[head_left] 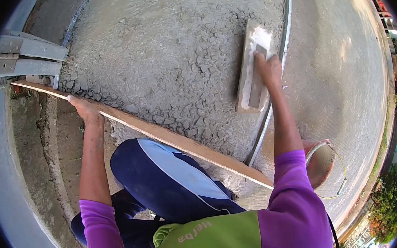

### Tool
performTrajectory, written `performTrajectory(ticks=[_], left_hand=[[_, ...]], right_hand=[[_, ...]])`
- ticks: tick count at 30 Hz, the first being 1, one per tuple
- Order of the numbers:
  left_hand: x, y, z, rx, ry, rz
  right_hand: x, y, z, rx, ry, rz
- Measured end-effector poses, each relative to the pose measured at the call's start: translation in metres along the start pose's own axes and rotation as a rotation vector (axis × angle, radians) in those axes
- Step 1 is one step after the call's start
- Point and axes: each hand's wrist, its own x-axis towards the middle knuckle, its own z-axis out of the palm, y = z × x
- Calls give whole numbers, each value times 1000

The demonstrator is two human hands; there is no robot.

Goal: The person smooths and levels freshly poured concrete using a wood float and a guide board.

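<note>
My right hand (268,71) is closed round the handle of a long rectangular float (253,93), which lies over the right side of the wet, stony concrete (157,59). At the lower left, my left hand (85,108) rests on the upper edge of a long wooden board (178,141), its fingers mostly hidden. The board slants across the near edge of the concrete, from the grey metal pieces at left to beside my right arm. Loose lumps of concrete lie along it.
A metal edge strip (286,32) borders the concrete on the right. Beyond my right arm stands a bucket (318,164) with a wire handle on the paved road (338,89). Grey metal beams (40,48) stick in from the left. Plants line the far right.
</note>
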Motion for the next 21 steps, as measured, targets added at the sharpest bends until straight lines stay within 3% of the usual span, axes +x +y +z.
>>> performTrajectory(ticks=[2,4,10,12,17,21], left_hand=[[-8,5,5,3,-6,-7],[-9,6,5,13,-21,3],[-18,10,8,46,-33,6],[-15,11,10,7,-27,14],[-17,10,12,-3,25,3],[-7,4,7,35,-6,31]], right_hand=[[-55,-4,1,-51,-133,-110],[-58,1,25,-77,-143,-53],[63,11,23,-52,39,50],[64,21,4,173,-97,230],[-4,53,-5,207,-42,330],[40,36,17,271,-96,373]])
